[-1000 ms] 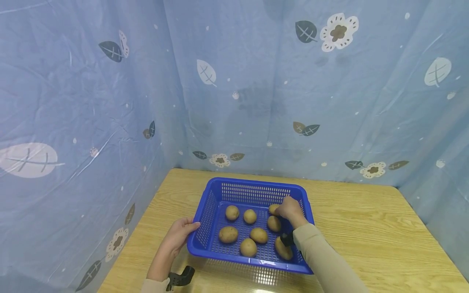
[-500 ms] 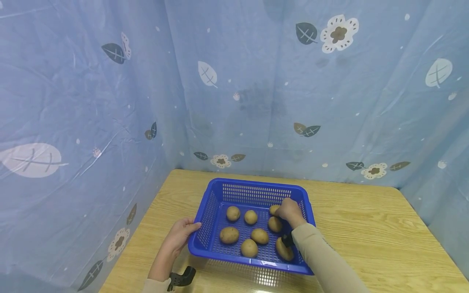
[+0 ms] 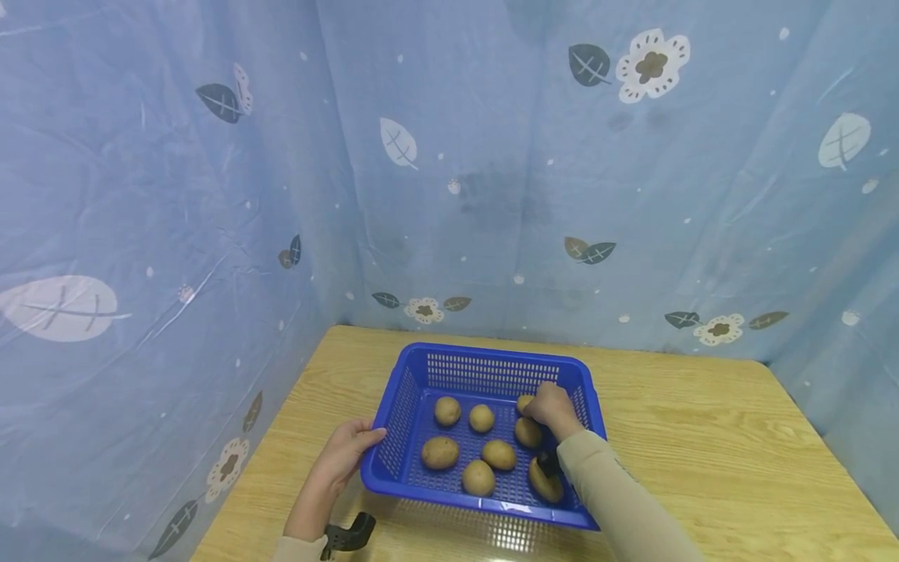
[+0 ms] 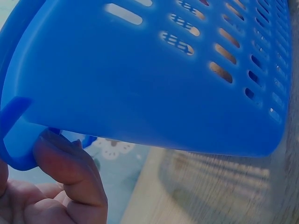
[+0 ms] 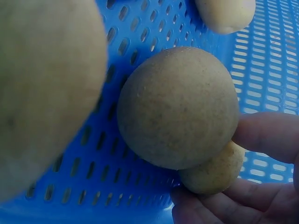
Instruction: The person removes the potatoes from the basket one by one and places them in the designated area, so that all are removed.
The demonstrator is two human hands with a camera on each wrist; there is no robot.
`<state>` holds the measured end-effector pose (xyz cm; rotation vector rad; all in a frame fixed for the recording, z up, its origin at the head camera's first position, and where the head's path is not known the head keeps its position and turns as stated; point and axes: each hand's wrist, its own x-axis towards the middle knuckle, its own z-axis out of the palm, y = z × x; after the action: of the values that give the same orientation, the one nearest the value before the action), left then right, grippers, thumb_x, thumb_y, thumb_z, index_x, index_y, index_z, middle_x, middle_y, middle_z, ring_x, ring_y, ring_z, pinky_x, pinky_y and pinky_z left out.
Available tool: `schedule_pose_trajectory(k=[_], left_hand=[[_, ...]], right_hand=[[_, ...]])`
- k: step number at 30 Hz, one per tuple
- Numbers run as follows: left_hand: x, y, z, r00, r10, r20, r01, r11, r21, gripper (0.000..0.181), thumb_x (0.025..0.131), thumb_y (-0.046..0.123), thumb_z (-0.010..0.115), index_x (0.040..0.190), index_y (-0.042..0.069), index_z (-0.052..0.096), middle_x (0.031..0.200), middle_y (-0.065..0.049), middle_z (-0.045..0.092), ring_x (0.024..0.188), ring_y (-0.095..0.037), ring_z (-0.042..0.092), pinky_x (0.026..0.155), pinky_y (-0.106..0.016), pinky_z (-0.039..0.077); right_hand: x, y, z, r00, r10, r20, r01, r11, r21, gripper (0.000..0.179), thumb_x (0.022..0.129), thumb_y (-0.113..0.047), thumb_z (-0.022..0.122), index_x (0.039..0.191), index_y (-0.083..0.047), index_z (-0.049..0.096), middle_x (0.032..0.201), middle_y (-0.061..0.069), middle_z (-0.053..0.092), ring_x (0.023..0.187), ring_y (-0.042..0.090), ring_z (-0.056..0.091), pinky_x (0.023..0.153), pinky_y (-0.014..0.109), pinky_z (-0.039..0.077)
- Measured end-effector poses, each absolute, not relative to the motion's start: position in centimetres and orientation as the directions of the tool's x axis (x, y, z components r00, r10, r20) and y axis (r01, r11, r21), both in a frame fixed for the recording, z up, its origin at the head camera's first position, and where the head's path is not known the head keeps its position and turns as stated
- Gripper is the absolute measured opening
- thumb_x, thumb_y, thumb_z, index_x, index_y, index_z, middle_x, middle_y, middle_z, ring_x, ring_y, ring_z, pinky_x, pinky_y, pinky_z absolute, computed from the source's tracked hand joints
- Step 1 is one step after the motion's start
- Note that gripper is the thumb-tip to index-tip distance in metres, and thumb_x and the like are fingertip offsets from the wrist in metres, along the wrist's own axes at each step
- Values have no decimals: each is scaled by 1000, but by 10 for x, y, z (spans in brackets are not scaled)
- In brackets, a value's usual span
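A blue perforated plastic basket (image 3: 492, 350) stands on the wooden counter (image 3: 702, 445), near its back edge and closer to its left back corner than its right. The hands are apart: the left hand (image 3: 342, 451) grips the basket's left rim, while the right hand (image 3: 555, 410) pinches a small potato (image 5: 217, 172) inside, toward the basket's right back corner. Seven other potatoes (image 3: 440, 453) lie spread over the basket floor.

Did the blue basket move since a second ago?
No, not that I can see. In the head view, the blue basket sits in the same place against the back edge of the table.
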<state>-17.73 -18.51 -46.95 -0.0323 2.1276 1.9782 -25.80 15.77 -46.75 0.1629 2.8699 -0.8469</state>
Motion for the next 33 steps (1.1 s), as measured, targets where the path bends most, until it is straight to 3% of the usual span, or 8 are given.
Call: schedule_pose_trajectory(k=[21,33], left_hand=[[-176,-184,-469,-975,122,-186,-176,88,980,38,97,15,52,114,-18,48,95,-18,69,86,-26,69,77,-33,59],[-175,-184,-469,-974,103,-200,-189,101,977,37,96,15,52,114,-17,49,95,-18,68,85,-23,69,76,-31,59]], right_hand=[[-260,156,-465,-978,74,-194,170,821,-545,31,76,-18,72,90,8,63,77,12,60,68,22,54,66,37,52],[-257,155,-463,-986,67,-153,143,815,-562,26,74,-17,72,82,7,63,69,9,55,61,21,51,55,31,47]])
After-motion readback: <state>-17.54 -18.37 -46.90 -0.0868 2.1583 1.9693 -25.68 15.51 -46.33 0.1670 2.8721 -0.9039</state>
